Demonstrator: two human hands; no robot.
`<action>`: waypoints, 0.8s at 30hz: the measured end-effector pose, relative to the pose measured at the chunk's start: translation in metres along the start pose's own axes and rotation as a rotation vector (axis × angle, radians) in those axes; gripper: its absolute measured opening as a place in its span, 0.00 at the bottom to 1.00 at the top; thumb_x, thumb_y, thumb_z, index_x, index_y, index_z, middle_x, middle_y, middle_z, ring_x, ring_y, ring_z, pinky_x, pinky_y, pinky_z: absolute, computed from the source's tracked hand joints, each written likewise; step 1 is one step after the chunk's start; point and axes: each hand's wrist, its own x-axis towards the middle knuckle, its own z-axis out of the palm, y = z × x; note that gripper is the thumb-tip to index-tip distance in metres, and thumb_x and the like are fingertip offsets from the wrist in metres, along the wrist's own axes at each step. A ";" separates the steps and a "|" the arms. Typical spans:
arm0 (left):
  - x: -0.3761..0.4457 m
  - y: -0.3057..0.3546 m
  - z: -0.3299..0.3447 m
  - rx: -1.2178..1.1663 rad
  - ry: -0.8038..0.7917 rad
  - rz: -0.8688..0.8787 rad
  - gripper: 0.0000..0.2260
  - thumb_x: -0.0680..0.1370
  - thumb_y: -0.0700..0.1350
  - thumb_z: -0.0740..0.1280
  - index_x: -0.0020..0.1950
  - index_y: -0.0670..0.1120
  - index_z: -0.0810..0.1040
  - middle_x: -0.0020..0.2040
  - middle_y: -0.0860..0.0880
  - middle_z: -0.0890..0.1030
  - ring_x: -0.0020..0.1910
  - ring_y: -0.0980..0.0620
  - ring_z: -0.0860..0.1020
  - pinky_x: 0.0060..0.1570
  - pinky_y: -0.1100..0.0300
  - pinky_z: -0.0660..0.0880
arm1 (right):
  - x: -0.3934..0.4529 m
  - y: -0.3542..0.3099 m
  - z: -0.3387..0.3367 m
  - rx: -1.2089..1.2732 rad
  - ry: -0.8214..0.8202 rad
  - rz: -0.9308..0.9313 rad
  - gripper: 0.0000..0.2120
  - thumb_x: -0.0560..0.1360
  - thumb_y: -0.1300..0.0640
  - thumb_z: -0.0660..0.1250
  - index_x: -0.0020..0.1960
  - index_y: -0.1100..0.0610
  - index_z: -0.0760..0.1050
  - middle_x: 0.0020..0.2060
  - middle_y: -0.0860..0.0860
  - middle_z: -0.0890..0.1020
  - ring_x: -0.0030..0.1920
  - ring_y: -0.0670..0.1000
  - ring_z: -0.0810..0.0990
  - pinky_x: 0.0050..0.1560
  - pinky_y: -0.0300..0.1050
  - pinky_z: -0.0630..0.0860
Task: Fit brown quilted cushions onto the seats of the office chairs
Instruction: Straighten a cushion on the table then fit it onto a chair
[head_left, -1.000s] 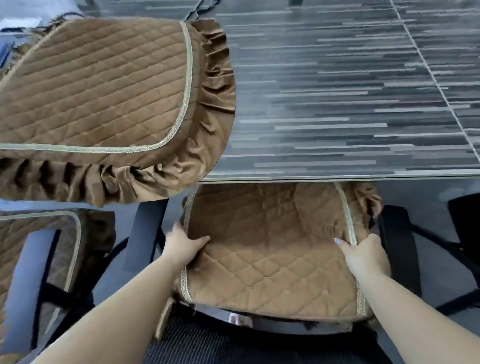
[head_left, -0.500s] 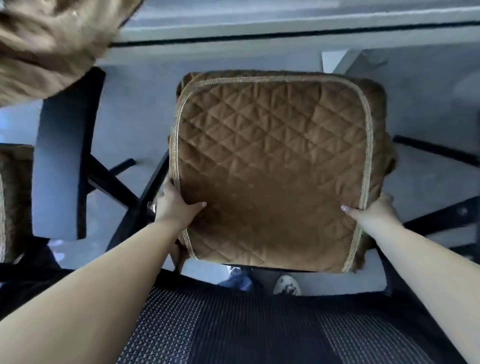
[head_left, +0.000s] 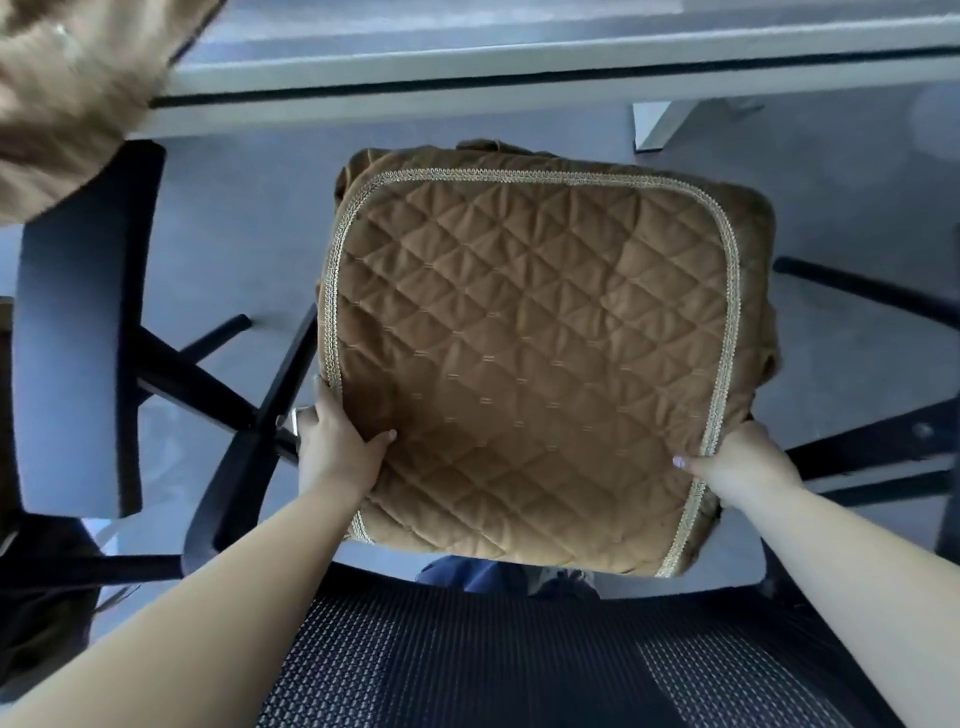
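Note:
A brown quilted cushion (head_left: 530, 353) with pale braid trim covers the seat of an office chair below me. My left hand (head_left: 337, 447) grips its near-left edge, thumb on top. My right hand (head_left: 737, 462) grips the near-right edge at the trim. The chair's black mesh backrest (head_left: 519, 660) fills the bottom of the view, between me and the seat. Its left armrest (head_left: 244, 447) shows beside my left hand. The seat under the cushion is hidden.
A second brown cushion (head_left: 67, 88) hangs over the table edge (head_left: 519, 78) at top left. Another chair's dark armrest (head_left: 78, 332) stands at the left, its black base legs (head_left: 192, 379) crossing the grey floor. More black chair legs (head_left: 872, 447) lie at the right.
My view has tipped downward from the tabletop to the chair seat. The cushion now lies spread flat over the seat, and both hands have slid toward its near corners.

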 end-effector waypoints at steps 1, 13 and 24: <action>0.000 -0.001 0.001 -0.005 0.005 0.007 0.46 0.72 0.45 0.74 0.79 0.47 0.45 0.71 0.34 0.61 0.70 0.36 0.64 0.69 0.47 0.61 | -0.001 0.000 0.001 0.026 0.007 -0.001 0.31 0.70 0.52 0.74 0.62 0.68 0.64 0.53 0.62 0.78 0.44 0.59 0.77 0.43 0.46 0.73; -0.004 0.014 0.004 0.033 0.108 0.131 0.49 0.68 0.52 0.76 0.79 0.48 0.47 0.76 0.39 0.55 0.75 0.41 0.54 0.72 0.46 0.53 | -0.061 -0.023 0.012 0.386 0.280 -0.269 0.38 0.71 0.52 0.72 0.75 0.57 0.57 0.73 0.59 0.58 0.74 0.57 0.55 0.73 0.54 0.58; 0.030 0.119 0.033 0.534 -0.129 0.490 0.47 0.69 0.57 0.74 0.78 0.60 0.46 0.79 0.48 0.39 0.77 0.43 0.38 0.71 0.32 0.47 | -0.002 -0.137 0.013 -0.322 0.171 -0.530 0.48 0.68 0.41 0.72 0.76 0.40 0.43 0.77 0.53 0.37 0.76 0.58 0.38 0.65 0.73 0.60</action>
